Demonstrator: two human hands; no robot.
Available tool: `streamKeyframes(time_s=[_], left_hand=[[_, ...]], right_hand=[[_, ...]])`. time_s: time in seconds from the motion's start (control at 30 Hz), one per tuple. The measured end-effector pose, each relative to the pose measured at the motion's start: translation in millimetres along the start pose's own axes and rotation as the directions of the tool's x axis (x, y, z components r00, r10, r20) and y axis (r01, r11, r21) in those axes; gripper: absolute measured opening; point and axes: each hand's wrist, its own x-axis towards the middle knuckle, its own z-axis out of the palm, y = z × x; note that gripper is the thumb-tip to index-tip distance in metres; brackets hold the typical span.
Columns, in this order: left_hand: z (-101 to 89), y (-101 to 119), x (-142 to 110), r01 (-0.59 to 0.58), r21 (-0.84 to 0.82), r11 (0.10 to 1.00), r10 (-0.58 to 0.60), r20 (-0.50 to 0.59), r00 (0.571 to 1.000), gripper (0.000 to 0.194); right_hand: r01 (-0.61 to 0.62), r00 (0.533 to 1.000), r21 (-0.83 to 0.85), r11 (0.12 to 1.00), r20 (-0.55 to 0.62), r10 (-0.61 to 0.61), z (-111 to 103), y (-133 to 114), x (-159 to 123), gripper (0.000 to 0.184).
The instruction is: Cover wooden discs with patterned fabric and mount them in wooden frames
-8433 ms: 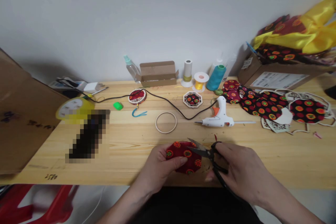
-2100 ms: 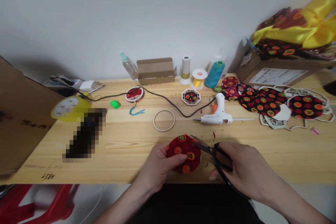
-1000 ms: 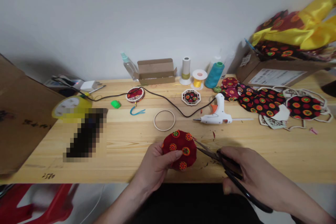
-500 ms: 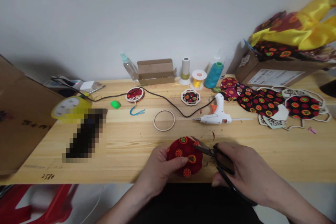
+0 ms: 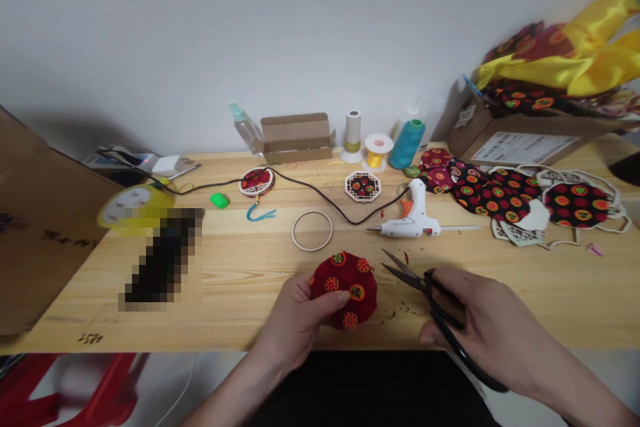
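Note:
My left hand (image 5: 300,320) pinches a round piece of dark red flowered fabric (image 5: 345,303), thumb on top and fingers underneath. Its edge looks slightly uneven. In my right hand (image 5: 480,323) is a pair of black-handled scissors (image 5: 407,275), blades a little apart and pointing up-left, just right of the fabric and not touching it. Small dark scraps (image 5: 393,313) lie on the wood between the two. A thin wooden ring (image 5: 313,230) rests beyond my left hand, and a white glue gun (image 5: 413,217) lies beyond the scissors.
Along the wall stand a small open carton (image 5: 299,140), a yellow ribbon spool (image 5: 376,152) and a teal thread cone (image 5: 407,145). Patterned fabric pieces (image 5: 493,193) lie at right, below a fabric-filled box (image 5: 525,137). A black cord (image 5: 320,192) crosses the table.
The scissors have come away from the fabric's edge, moving right with my right hand. My left hand and the fabric have shifted slightly left.

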Motion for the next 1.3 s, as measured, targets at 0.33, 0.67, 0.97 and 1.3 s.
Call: streamKeyframes(time_s=[0.33, 0.67, 0.97, 1.3], left_hand=[[2.6, 4.3, 1.0, -0.003, -0.014, 1.0, 0.003, -0.041, 0.999, 0.024], [-0.4, -4.3, 0.9, -0.004, 0.047, 0.999, 0.002, 0.036, 0.999, 0.024], [-5.0, -12.1, 2.1, -0.021, 0.134, 0.991, 0.0, 0.158, 0.987, 0.022], [-5.0, -12.9, 1.6, -0.015, 0.113, 0.993, 0.0, 0.131, 0.991, 0.021]], right_hand=[[-0.083, 0.968, 0.261, 0.962, 0.251, 0.015, -6.4, -7.8, -1.8, 0.017], [-0.064, 0.975, 0.179, 0.982, 0.222, 0.022, 0.0, -11.5, 5.2, 0.035], [0.01, 0.994, 0.025, 1.0, 0.105, -0.013, 7.8, -15.1, 8.6, 0.033], [0.005, 0.996, -0.007, 1.0, 0.088, -0.004, 11.4, -8.5, 8.7, 0.029]])
